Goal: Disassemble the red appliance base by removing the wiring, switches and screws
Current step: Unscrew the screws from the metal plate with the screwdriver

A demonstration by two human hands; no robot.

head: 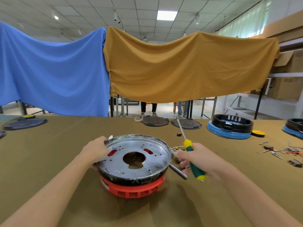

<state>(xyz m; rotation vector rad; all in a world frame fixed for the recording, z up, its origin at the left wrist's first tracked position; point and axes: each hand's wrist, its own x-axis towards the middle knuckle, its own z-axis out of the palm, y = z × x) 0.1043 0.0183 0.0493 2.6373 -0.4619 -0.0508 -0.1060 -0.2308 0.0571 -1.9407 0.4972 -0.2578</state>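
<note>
The red appliance base point(133, 188), at table centre, is being steadied at nine o'clock by the left hand point(96, 152) gripping its rim; the right hand point(199, 158), at three o'clock, is clasping a screwdriver point(191, 154). Probably between screws; next, the tip needs seating.

Counter point(65, 161) under olive-brown cloth. Blue cloth point(54, 71) and mustard cloth point(188, 68) hang side by side behind it. Far edge: two dark round plates point(155, 121) point(186, 124) near each other; dark lid point(24, 123) at far left. Right: black-and-blue appliance base point(229, 128), yellow disc point(258, 133) just beside it. Cardboard boxes point(288, 89) on shelving, far right.
</note>
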